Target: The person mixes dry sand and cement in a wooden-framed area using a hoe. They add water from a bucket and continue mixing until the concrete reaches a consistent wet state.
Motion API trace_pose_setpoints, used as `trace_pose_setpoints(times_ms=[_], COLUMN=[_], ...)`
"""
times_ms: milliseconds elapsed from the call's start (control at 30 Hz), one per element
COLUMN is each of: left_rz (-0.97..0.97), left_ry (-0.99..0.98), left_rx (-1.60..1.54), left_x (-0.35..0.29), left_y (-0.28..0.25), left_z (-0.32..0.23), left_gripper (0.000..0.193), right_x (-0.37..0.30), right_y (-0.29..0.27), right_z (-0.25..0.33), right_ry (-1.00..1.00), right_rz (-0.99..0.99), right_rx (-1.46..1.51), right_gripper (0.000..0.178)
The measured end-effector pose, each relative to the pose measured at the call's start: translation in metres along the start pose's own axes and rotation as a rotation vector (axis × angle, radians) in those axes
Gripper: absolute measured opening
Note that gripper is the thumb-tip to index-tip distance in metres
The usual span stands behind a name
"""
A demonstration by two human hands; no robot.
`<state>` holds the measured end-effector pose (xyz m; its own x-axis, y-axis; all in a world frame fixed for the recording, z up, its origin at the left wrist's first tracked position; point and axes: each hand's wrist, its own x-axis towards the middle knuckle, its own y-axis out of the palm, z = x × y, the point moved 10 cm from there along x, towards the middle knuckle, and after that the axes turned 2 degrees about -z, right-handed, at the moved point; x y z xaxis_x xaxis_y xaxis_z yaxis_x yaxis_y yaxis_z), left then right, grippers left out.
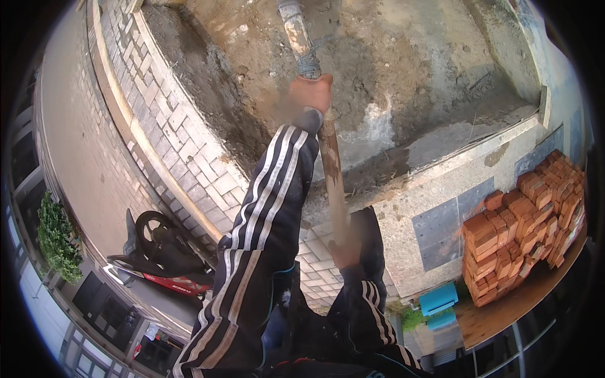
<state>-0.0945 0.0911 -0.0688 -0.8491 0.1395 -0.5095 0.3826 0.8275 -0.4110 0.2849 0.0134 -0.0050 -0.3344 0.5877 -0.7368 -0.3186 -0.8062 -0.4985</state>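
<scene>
My left hand (pixel 311 94) is wrapped round a long wooden pole (pixel 332 167), just below a grey binding wound about it. Lower down, close to my body, my right hand (pixel 346 251) grips the same pole near its end; the fingers there are partly blurred. Beyond the binding the pole runs on, smeared with mud, toward a grey fitting (pixel 290 9) at the top edge. Whatever sits at its far end is out of view. Under the pole lies a pit bed of wet brown soil and grey mortar (pixel 403 82).
A concrete kerb (pixel 469 148) borders the bed in front of me. Stacked red bricks (pixel 504 233) stand on a wooden board (pixel 498 318) at right, near a blue object (pixel 438 298). Paving blocks (pixel 189 148) and a parked red-and-black motorcycle (pixel 170 258) are at left.
</scene>
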Motion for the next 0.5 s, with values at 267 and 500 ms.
trace_pose_setpoints(times_ms=[267,500], left_rz=[0.111,-0.001], left_ry=[-0.413,-0.138], left_rx=[0.425,-0.072], left_x=[-0.085,-0.056], left_y=[0.0,-0.068], left_z=[0.201,0.032], left_gripper=[0.035,0.018], right_x=[-0.116,-0.071], right_y=[0.038,0.028], right_z=[-0.083,-0.02], right_ry=[0.362,0.132], right_rz=[0.137,0.113], right_rx=[-0.01,-0.092], right_gripper=[0.033,0.031])
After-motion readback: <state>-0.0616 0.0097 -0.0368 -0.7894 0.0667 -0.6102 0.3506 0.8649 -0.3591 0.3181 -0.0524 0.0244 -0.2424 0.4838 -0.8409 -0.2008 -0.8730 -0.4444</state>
